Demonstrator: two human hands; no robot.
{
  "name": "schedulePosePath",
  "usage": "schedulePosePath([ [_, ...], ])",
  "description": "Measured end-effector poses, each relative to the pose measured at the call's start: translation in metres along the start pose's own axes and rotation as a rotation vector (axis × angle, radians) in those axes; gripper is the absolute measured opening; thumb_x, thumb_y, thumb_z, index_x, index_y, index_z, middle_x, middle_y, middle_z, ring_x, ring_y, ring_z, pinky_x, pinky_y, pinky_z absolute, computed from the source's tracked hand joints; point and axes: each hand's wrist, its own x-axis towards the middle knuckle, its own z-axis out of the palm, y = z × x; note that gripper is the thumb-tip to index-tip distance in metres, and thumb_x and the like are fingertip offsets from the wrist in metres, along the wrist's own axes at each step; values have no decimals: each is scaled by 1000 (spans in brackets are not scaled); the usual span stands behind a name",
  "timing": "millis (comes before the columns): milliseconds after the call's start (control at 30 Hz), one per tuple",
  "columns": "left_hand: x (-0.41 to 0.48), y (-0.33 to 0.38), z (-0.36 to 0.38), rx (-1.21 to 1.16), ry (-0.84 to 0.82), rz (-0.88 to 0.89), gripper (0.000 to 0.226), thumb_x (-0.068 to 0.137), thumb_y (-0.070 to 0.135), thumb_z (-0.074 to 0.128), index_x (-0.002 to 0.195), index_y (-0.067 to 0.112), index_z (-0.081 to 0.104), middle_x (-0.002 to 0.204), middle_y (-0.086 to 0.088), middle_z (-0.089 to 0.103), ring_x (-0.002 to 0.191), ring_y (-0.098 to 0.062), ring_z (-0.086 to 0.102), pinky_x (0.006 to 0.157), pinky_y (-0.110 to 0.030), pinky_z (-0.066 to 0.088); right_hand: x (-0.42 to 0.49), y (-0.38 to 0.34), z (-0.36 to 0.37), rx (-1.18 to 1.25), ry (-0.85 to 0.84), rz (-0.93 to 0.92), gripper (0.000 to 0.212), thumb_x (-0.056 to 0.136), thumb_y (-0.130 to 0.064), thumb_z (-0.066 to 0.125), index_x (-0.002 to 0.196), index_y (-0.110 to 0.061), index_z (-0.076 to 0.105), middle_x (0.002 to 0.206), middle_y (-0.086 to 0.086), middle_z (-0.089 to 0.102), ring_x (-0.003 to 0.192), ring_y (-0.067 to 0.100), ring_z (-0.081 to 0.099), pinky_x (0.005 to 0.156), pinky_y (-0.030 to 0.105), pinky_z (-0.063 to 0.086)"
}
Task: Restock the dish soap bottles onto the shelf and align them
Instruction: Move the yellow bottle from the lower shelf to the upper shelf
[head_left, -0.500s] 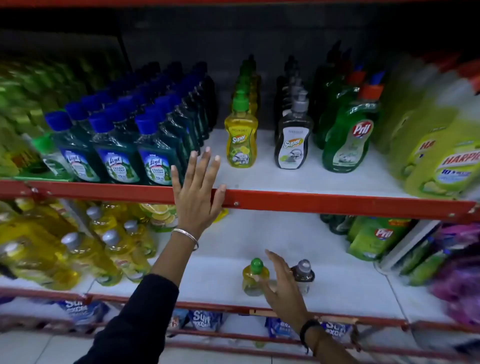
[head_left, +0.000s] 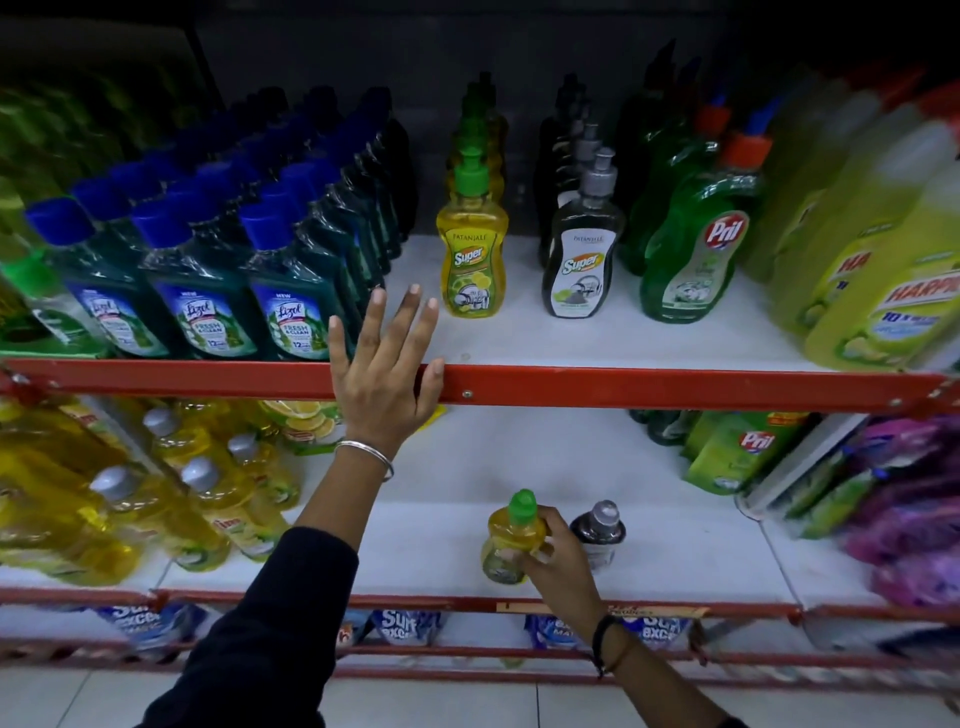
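with our right hand clamped on the yellow bottle and left hand spread open on the red shelf rail, we should lift upright, clearing the neighbouring dark bottle.

Setting: retail shop, cleaning-products aisle.
Red-edged metal shelving in tiers; rows of identical branded stock front to back: blue-capped cleaner bottles at 10 o'clock, dish soap bottles at 12, refill pouches at 3.
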Motion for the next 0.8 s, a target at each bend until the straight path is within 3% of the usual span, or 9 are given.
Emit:
schedulePosePath([
  [133, 1, 1, -1, -2, 0, -9, 52, 102, 42, 26, 148, 22, 39, 148, -1, 48, 148, -20, 21, 120, -49, 5, -12, -41, -13, 59, 18, -126, 53, 62, -42, 78, 108, -25, 59, 106, -4, 70, 100, 10, 65, 93, 31, 52],
  [267, 3, 2, -5, -8, -30, -22, 52, 103, 42, 25, 147, 21, 41, 147, -1, 48, 148, -22, 24, 121, -49, 5, -20, -93, -30, 86, 65, -285, 54, 63, -44, 80, 110, -26, 61, 106, -4, 72, 102, 18, 66, 91, 39, 54],
  [367, 5, 3, -7, -10, -56, -25, 52, 102, 42, 25, 145, 19, 44, 146, -3, 50, 145, -25, 31, 120, -48, 6, -21, -139, -44, 152, 112, -414, 54, 60, -47, 83, 106, -29, 62, 105, -7, 72, 98, 21, 68, 87, 36, 55],
  [467, 6, 2, -10, -9, -78, -23, 52, 102, 42, 26, 143, 18, 47, 144, -3, 52, 143, -26, 34, 121, -48, 7, -15, -184, -56, 180, 140, -543, 50, 60, -35, 82, 106, -29, 63, 103, -5, 73, 95, 22, 69, 84, 35, 56],
  [533, 7, 2, -11, -12, -90, -23, 52, 102, 42, 25, 143, 17, 47, 144, -4, 52, 142, -25, 35, 121, -48, 8, -6, -210, -60, 207, 168, -612, 47, 61, -29, 81, 105, -29, 63, 99, -6, 73, 92, 19, 70, 80, 33, 57],
  [667, 6, 2, -12, -2, -84, -20, 53, 102, 42, 25, 148, 19, 38, 150, -7, 43, 143, -26, 34, 121, -46, 9, 15, -249, -53, 171, 270, -719, 44, 62, -37, 78, 102, -37, 60, 95, -17, 70, 91, 7, 68, 75, 23, 54],
  [800, 6, 2, -11, -2, -61, -24, 54, 102, 41, 25, 151, 20, 33, 153, -6, 39, 143, -25, 34, 121, -45, 9, 38, -264, -39, 140, 333, -765, 42, 68, -38, 77, 105, -37, 59, 104, -5, 67, 96, 13, 67, 77, 36, 58],
])
